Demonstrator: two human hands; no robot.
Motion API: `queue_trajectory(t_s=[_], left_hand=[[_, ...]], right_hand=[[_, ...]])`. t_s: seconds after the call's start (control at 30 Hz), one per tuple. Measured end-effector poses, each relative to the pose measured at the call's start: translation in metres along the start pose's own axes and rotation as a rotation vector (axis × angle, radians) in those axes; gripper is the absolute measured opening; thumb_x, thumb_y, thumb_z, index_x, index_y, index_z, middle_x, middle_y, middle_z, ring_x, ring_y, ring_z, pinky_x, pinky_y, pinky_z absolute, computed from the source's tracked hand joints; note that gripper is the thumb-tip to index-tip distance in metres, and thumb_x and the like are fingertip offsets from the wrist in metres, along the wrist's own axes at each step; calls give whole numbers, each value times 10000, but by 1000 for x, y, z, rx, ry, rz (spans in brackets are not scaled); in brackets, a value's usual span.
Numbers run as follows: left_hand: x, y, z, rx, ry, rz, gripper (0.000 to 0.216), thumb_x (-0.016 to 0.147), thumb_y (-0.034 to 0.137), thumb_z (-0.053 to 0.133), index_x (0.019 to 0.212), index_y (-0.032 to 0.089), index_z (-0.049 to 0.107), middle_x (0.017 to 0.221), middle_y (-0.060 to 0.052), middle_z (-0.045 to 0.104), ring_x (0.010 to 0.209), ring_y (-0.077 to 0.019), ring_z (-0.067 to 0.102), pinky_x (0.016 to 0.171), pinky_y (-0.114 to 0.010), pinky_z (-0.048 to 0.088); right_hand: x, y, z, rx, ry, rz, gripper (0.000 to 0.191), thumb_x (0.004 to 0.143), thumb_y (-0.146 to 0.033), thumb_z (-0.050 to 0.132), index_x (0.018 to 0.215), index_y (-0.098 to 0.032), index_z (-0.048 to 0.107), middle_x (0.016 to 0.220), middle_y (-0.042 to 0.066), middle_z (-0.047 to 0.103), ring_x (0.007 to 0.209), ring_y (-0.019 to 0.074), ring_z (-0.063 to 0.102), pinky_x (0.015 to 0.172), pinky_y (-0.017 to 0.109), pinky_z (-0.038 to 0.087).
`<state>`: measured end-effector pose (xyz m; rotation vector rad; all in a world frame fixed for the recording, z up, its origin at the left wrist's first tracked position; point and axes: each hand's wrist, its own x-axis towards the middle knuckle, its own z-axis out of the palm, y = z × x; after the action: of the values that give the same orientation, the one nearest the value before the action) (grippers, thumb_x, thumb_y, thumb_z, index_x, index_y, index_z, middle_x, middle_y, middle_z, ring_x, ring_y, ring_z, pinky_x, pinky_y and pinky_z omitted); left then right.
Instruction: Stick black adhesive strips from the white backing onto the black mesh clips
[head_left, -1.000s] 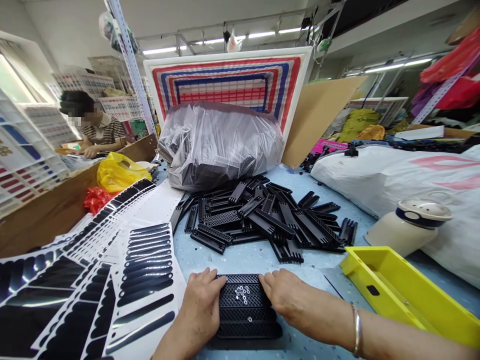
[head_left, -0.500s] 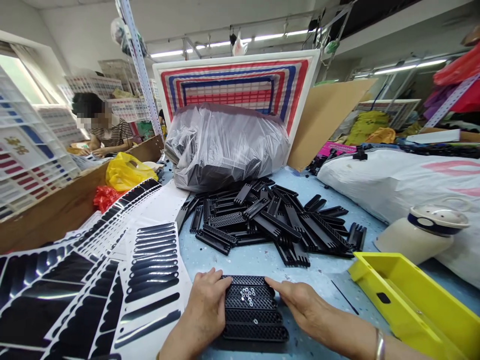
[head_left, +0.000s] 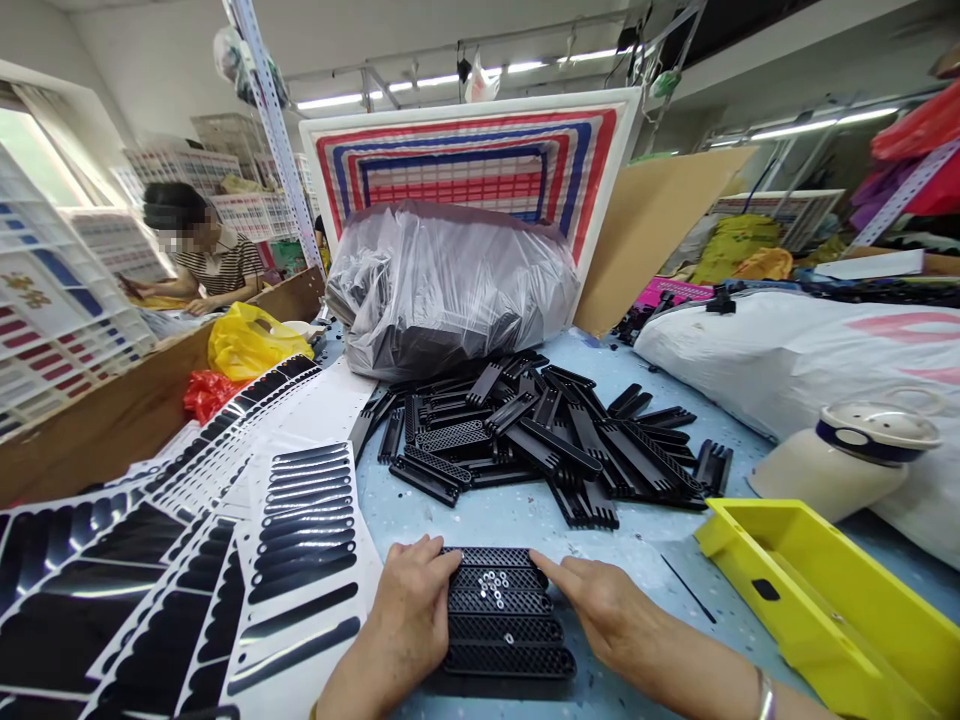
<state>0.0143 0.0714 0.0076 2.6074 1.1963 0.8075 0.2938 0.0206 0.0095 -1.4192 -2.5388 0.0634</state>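
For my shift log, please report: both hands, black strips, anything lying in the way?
Left hand at left ends of black strips. Right hand at farthest strip's right end. Strips side by side; loose white rings on top.

Pale blue speckled tabletop [head_left: 420,515]. Between left hand [head_left: 412,605] and right hand [head_left: 604,600]: row of black textured strips [head_left: 480,630]. Beyond both hands: heap of black plastic pieces [head_left: 555,445]; farther off, bulging translucent bag [head_left: 457,290]. Left of left hand: white sheets [head_left: 365,560] with black shapes. Right of right hand: thin dark strip [head_left: 688,588], then yellow bin [head_left: 739,558], cream bottle [head_left: 821,470] behind, big white sack [head_left: 757,350].
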Motion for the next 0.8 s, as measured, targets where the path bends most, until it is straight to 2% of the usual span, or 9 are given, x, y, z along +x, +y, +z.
queue_trajectory(t_s=[0.13, 0.23, 0.4, 0.5, 0.63, 0.7, 0.8], left_hand=[[0, -1, 1, -4, 15, 24, 440, 805, 26, 423, 1084, 168, 732, 1102, -180, 757, 1016, -334, 727, 805, -529, 591], [0, -2, 3, -2, 45, 43, 439, 798, 23, 423, 1076, 164, 733, 1078, -182, 763, 1002, -341, 731, 789, -536, 594], [0, -2, 3, -10, 87, 51, 424, 797, 28, 423, 1041, 180, 735, 1046, -167, 770, 955, -326, 743, 766, -524, 601], [0, -2, 4, -15, 101, 53, 422, 801, 29, 425, 1047, 175, 735, 1043, -172, 769, 955, -325, 743, 760, -515, 603], [-1, -4, 5, -38, 100, 57, 427, 813, 31, 417, 1065, 158, 738, 1039, -189, 767, 948, -321, 744, 760, -517, 602], [-1, -5, 6, -46, 95, 56, 425, 815, 36, 414, 1064, 149, 740, 1038, -194, 767, 952, -328, 743, 760, -529, 599], [-1, -5, 6, -49, 95, 55, 423, 812, 43, 416, 1063, 142, 741, 1043, -197, 767, 961, -339, 741, 769, -553, 594]], right_hand=[[11, -16, -17, -238, -98, -52, 711, 700, 87, 399, 1374, -107, 516, 918, 114, 676, 745, 233, 640, 687, 359, 519], [10, -20, -20, -377, -86, -129, 695, 695, 44, 466, 1383, -47, 479, 840, 106, 646, 697, 249, 600, 665, 372, 467], [4, -14, -5, -387, -49, -120, 772, 676, 33, 448, 1440, -42, 367, 803, 69, 641, 625, 220, 558, 582, 328, 416], [6, -17, -3, -424, -25, -110, 724, 683, 28, 445, 1403, -45, 413, 814, 80, 650, 630, 222, 567, 598, 337, 433], [10, -31, -14, -597, -53, -176, 672, 699, -22, 484, 1367, 48, 461, 718, 111, 633, 558, 253, 536, 552, 384, 414], [11, -33, -17, -595, -75, -181, 667, 709, -29, 486, 1372, 50, 471, 721, 126, 645, 564, 264, 545, 548, 389, 413], [13, -25, -15, -374, -89, -76, 648, 706, 9, 459, 1348, -44, 527, 744, 101, 685, 582, 244, 588, 548, 348, 409]])
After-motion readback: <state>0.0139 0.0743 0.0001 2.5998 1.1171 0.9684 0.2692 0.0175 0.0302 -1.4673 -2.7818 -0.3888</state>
